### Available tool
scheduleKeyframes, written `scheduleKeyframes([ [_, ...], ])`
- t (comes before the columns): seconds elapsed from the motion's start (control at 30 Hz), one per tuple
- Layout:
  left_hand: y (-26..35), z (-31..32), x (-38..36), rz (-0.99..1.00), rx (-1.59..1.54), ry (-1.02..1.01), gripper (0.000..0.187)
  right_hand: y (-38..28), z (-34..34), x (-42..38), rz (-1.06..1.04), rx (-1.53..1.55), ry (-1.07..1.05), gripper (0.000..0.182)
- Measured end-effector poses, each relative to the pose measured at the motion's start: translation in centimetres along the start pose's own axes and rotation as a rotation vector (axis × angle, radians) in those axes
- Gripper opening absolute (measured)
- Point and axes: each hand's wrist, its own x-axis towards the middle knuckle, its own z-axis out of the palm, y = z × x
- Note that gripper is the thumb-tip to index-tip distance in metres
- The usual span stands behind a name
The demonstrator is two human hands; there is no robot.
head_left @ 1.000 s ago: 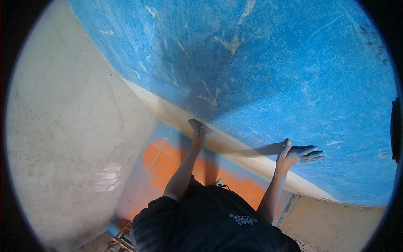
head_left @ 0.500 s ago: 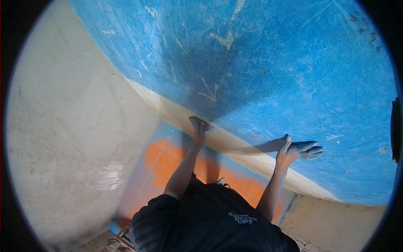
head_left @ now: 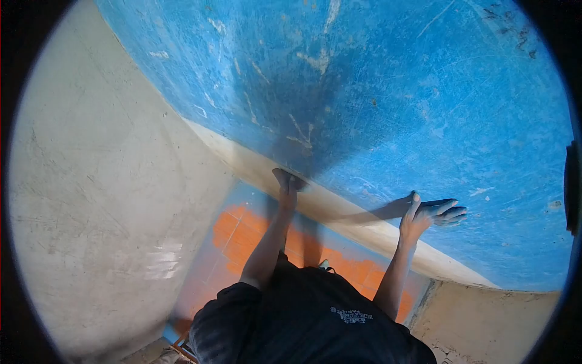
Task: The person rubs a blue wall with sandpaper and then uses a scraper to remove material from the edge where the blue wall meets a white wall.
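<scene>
My left hand (head_left: 287,181) is against the wall at the lower edge of its blue painted part (head_left: 388,97), on the border with the cream band (head_left: 236,155). Its fingers lie in dark shadow, so whether a thin flat thing is under them cannot be made out. Further right, my right hand (head_left: 424,215) rests on the blue paint with its fingers stretched out and the thumb raised apart. Nothing shows in its grasp. Pale scratches and chipped marks run over the blue surface.
A bare greyish wall (head_left: 97,170) rises on the left. Below are floor tiles (head_left: 242,227) in orange with a bluish-grey border. A brownish surface (head_left: 485,321) is at lower right, and a wooden frame piece (head_left: 182,350) shows at lower left.
The view has shifted slightly. My left hand stays at the border of the blue paint, and my right hand remains spread on the wall with its fingers slightly more apart.
</scene>
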Motion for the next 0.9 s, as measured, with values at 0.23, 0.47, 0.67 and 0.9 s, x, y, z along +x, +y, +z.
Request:
scheduleKeyframes([
  [0.23, 6.3, 1.1, 2.0, 0.399, 0.302, 0.187, 0.048, -0.1, 0.0, 0.2, 0.012, 0.016, 0.004, 0.094],
  [0.47, -10.4, 0.8, 1.0, -0.056, -0.043, 0.086, 0.062, 0.2, 0.0, 0.0, 0.002, 0.008, 0.005, 0.095],
  [0.67, -2.6, 0.4, 2.9, 0.065, -0.088, 0.03, 0.057, 0.1, 0.2, 0.4, -0.024, 0.01, 0.02, 0.093],
  [0.9, 1.3, 1.1, 2.2, 0.213, -0.109, 0.037, 0.05, 0.1, 0.1, 0.3, -0.003, 0.019, 0.003, 0.092],
])
